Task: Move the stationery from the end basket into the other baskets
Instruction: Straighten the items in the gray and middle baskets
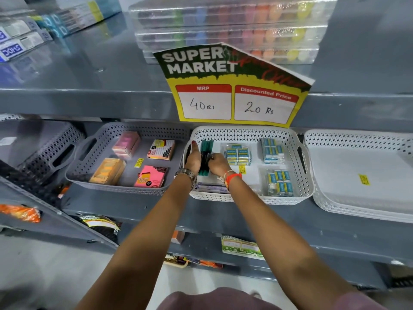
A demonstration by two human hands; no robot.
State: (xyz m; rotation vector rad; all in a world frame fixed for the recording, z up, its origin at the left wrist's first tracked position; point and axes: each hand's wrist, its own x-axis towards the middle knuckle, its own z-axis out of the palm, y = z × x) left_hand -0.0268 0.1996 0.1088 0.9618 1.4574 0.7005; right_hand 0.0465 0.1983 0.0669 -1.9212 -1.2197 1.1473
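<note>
Both my hands are inside the middle white basket [297, 139] at its left end. My left hand [194, 159] and my right hand [218, 163] press from either side on a bundle of green-and-black pens [206, 148] that lies lengthwise. The same basket holds three packs of blue erasers [238, 153], and a flat packet [210, 188] lies at its front. The white end basket [357, 139] on the right holds only a yellow price sticker [363, 179]. The grey basket [93, 175] on the left holds several sticky-note packs [150, 176].
A yellow supermarket price sign [237, 101] hangs from the shelf above the middle basket. Clear cases of coloured markers [228, 32] are stacked on that upper shelf. A dark grey basket [51, 151] stands at the far left. Lower shelves hold more goods.
</note>
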